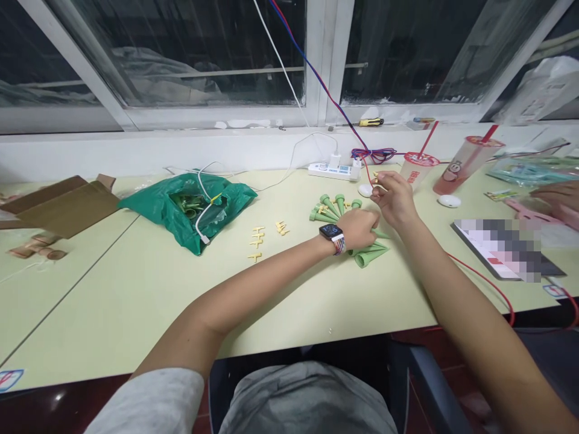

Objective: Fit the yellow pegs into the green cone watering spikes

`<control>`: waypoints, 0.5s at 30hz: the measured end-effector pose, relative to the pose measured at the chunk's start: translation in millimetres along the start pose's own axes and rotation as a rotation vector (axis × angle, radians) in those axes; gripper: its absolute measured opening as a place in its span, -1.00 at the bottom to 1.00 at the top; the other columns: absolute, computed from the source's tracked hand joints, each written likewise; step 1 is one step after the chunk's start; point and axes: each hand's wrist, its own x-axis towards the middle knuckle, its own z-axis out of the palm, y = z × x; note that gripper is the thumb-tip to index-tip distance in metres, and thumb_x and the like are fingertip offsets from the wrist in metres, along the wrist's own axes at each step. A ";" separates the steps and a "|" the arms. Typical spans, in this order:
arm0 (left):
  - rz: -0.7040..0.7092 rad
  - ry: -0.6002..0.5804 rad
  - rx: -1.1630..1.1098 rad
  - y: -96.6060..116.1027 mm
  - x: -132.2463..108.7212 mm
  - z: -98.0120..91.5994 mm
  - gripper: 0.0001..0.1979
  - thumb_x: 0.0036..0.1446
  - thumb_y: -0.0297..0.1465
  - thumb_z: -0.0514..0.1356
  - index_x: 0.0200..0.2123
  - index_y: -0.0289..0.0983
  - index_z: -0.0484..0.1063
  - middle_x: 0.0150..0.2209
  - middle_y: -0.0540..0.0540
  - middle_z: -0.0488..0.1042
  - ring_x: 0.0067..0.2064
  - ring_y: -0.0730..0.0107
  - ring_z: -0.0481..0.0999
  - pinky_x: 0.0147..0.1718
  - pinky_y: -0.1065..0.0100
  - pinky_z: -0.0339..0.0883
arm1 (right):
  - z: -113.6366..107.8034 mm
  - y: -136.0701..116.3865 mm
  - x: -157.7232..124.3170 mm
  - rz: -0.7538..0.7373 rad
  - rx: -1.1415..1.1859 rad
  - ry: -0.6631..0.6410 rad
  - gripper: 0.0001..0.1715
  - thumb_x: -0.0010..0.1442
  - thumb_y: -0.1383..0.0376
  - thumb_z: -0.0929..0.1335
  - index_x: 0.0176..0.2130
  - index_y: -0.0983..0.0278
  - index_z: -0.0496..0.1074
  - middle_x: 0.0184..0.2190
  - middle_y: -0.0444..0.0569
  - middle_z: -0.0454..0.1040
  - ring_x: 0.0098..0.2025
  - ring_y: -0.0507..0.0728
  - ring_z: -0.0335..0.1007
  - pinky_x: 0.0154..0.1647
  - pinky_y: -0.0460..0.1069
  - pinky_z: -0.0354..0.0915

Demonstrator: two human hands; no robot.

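Note:
My left hand (pixel 360 227), with a dark watch (pixel 330 232) on the wrist, rests closed on a fan of green plastic cones (pixel 371 253) lying on the pale table (pixel 136 289). My right hand (pixel 394 196) is raised just behind it, fingers pinched on a small yellow plastic piece (pixel 376 176). More green cones (pixel 329 208) with yellow pieces in them lie to the left of my hands. Several loose yellow pieces (pixel 257 239) lie further left on the table.
A green plastic bag (pixel 190 205) with a white cable sits at centre left, an open cardboard box (pixel 58 205) at far left. A power strip (pixel 335 171), two drink cups (pixel 465 163), a tablet (pixel 502 247) and another person's hand (pixel 558 196) lie right.

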 end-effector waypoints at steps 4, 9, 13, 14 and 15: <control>0.024 0.011 0.043 -3.4 -3.6 2.2 -0.82 0.14 -0.50 0.16 -0.20 -0.29 0.52 -0.21 -0.23 0.60 -0.09 0.00 0.59 -0.12 0.10 0.44 | 5.9 3.8 -4.9 0.013 -0.040 -0.066 -0.65 -0.10 0.18 0.60 -0.33 0.23 0.50 -0.46 -0.18 0.49 -0.54 -0.06 0.34 -0.52 -0.16 0.30; 0.060 0.005 0.041 -4.9 -9.2 5.8 -0.79 0.22 -0.49 0.12 -0.18 -0.33 0.55 -0.14 -0.27 0.57 -0.06 0.00 0.58 -0.07 0.07 0.45 | 10.8 6.4 -9.8 0.014 -0.057 -0.121 -0.67 -0.10 0.20 0.60 -0.33 0.25 0.54 -0.47 -0.16 0.49 -0.55 -0.05 0.34 -0.52 -0.14 0.30; 0.097 0.089 0.080 -4.4 -22.3 1.4 -0.77 0.25 -0.51 0.10 -0.11 -0.34 0.52 -0.09 -0.30 0.53 -0.01 -0.01 0.54 -0.01 0.04 0.42 | 11.8 7.6 -12.6 -0.001 -0.104 -0.142 -0.68 -0.10 0.19 0.60 -0.33 0.26 0.58 -0.49 -0.16 0.47 -0.54 -0.05 0.33 -0.53 -0.13 0.28; 0.124 0.129 0.083 -5.6 -28.0 -1.8 -0.78 0.26 -0.51 0.09 -0.12 -0.34 0.51 -0.08 -0.29 0.53 0.00 -0.01 0.52 0.00 0.04 0.41 | 11.9 7.9 -13.6 -0.009 -0.118 -0.149 -0.68 -0.09 0.19 0.60 -0.32 0.27 0.60 -0.49 -0.16 0.47 -0.54 -0.05 0.33 -0.52 -0.13 0.28; 0.152 0.169 0.073 -7.7 -34.9 -5.8 -0.80 0.28 -0.51 0.09 -0.13 -0.33 0.49 -0.09 -0.28 0.52 0.00 0.02 0.52 0.01 0.06 0.40 | 12.5 8.4 -15.1 -0.018 -0.131 -0.158 -0.68 -0.08 0.18 0.60 -0.31 0.27 0.61 -0.48 -0.16 0.47 -0.53 -0.05 0.32 -0.51 -0.12 0.28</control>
